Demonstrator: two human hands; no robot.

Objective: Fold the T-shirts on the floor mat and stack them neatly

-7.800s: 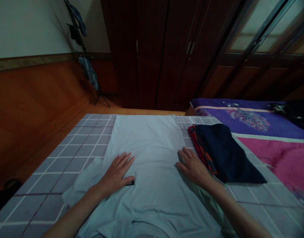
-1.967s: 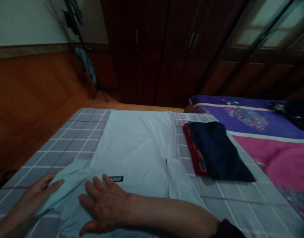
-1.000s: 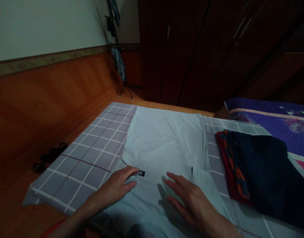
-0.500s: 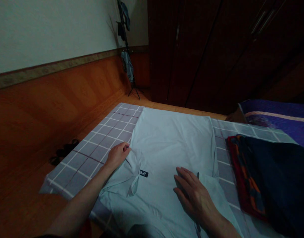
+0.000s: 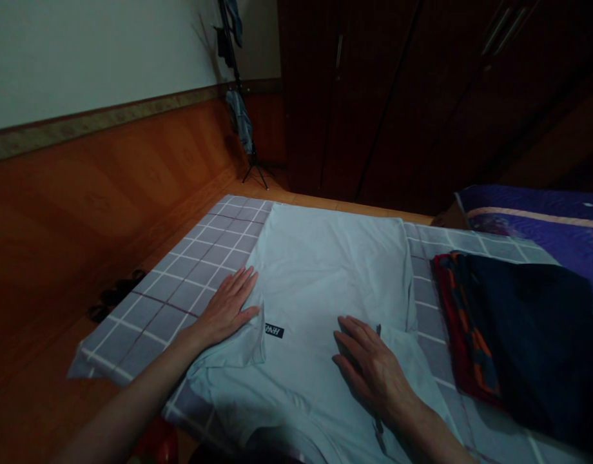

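Note:
A pale blue T-shirt (image 5: 325, 277) lies face down and flat on a grey checked bedsheet (image 5: 180, 290), its left side folded inward. My left hand (image 5: 226, 308) presses flat on that folded edge, fingers spread, holding nothing. A small black label (image 5: 274, 330) shows just right of it. My right hand (image 5: 369, 367) rests open on the lower right of the shirt, near a narrow folded-over strip of fabric. The shirt's collar end is partly hidden at the bottom of the view.
A folded stack of navy and red clothes (image 5: 509, 328) sits on the sheet to the right. Beyond it lies a purple bedcover (image 5: 533, 225). The bed's far and left edges drop to a wooden floor with sandals (image 5: 110, 296). A dark wardrobe (image 5: 364, 96) stands ahead.
My left hand has gone from pinching the shirt's edge to lying flat, and the loose fold is now smoothed down. My right hand has barely moved.

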